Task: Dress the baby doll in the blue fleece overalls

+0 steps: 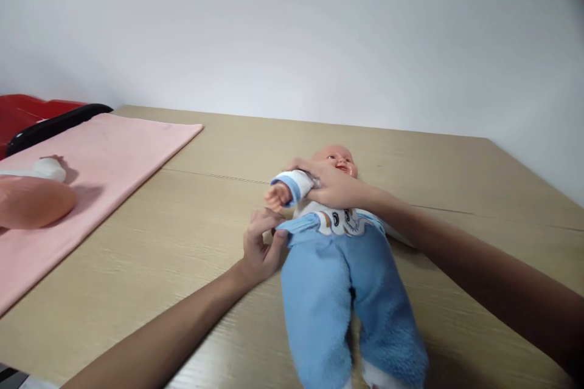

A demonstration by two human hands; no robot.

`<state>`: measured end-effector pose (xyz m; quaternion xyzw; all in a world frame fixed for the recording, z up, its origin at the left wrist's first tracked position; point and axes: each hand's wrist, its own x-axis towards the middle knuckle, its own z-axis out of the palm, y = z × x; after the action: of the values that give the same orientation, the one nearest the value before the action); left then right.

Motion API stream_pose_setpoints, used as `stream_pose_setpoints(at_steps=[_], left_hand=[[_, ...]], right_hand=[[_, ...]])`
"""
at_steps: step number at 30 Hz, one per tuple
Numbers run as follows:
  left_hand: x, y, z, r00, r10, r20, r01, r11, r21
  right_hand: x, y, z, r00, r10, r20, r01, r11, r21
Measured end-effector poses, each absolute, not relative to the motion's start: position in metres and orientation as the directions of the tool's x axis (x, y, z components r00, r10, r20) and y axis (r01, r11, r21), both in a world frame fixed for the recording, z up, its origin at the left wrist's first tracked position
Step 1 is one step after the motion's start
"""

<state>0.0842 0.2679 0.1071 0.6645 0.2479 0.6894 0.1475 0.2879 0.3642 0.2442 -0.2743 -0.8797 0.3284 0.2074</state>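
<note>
A baby doll [340,158] lies on its back on the wooden table, its head toward the wall. It wears a white top with blue cuffs and fuzzy blue overalls [319,292] with an embroidered animal face on the bib. My left hand [264,243] pinches a blue strap [296,225] of the overalls beside the doll's waist. Across the doll's chest, my right hand [331,185] is wrapped round its white sleeve [298,182], from which the small doll hand sticks out. My right hand covers part of the doll's chest and face.
At the left, a pink cloth [137,140] is spread on the table [219,152]. A rounded skin-coloured object [36,202] and a white object [50,169] lie on it. Behind stands a red item [27,109] with a black edge. A pale wall rises behind the table.
</note>
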Motion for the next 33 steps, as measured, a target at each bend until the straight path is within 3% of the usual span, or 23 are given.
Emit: stream_pose_setpoints(at_steps=[2, 4, 7, 10, 16, 18, 21, 23, 27, 33], left_hand=[[0.086, 0.268, 0.109, -0.142, 0.468, 0.872, 0.079, -0.873, 0.482], [0.089, 0.267, 0.118, -0.210, 0.483, 0.850, 0.051, -0.863, 0.502], [0.090, 0.267, 0.141, -0.209, 0.682, 0.701, -0.075, -0.726, 0.684], [0.085, 0.272, 0.165, -0.103, 0.851, 0.515, -0.253, -0.523, 0.814], [0.078, 0.281, 0.180, -0.057, 0.892, 0.448, -0.336, -0.439, 0.833], [0.078, 0.284, 0.177, -0.064, 0.902, 0.427, -0.313, -0.424, 0.850], [0.079, 0.294, 0.169, -0.038, 0.945, 0.324, -0.274, -0.322, 0.906], [0.080, 0.300, 0.162, -0.041, 0.968, 0.247, -0.273, -0.249, 0.929], [0.079, 0.303, 0.154, 0.013, 0.995, 0.100, -0.316, -0.091, 0.944], [0.074, 0.308, 0.148, 0.066, 0.997, -0.042, -0.356, 0.063, 0.932]], right_hand=[[0.296, 0.361, 0.238, -0.777, 0.592, 0.216, 0.314, 0.661, -0.681], [0.298, 0.359, 0.231, -0.802, 0.543, 0.250, 0.289, 0.719, -0.632], [0.297, 0.359, 0.224, -0.828, 0.489, 0.275, 0.285, 0.789, -0.545], [0.297, 0.363, 0.222, -0.846, 0.466, 0.259, 0.277, 0.799, -0.533], [0.293, 0.364, 0.226, -0.886, 0.406, 0.223, 0.301, 0.871, -0.389], [0.288, 0.366, 0.226, -0.896, 0.399, 0.195, 0.299, 0.867, -0.399], [0.284, 0.369, 0.227, -0.900, 0.405, 0.163, 0.267, 0.805, -0.529], [0.286, 0.369, 0.232, -0.886, 0.443, 0.133, 0.270, 0.728, -0.630], [0.294, 0.352, 0.244, -0.763, 0.644, 0.046, 0.391, 0.518, -0.761], [0.292, 0.316, 0.242, -0.408, 0.912, 0.043, 0.666, 0.330, -0.668]])
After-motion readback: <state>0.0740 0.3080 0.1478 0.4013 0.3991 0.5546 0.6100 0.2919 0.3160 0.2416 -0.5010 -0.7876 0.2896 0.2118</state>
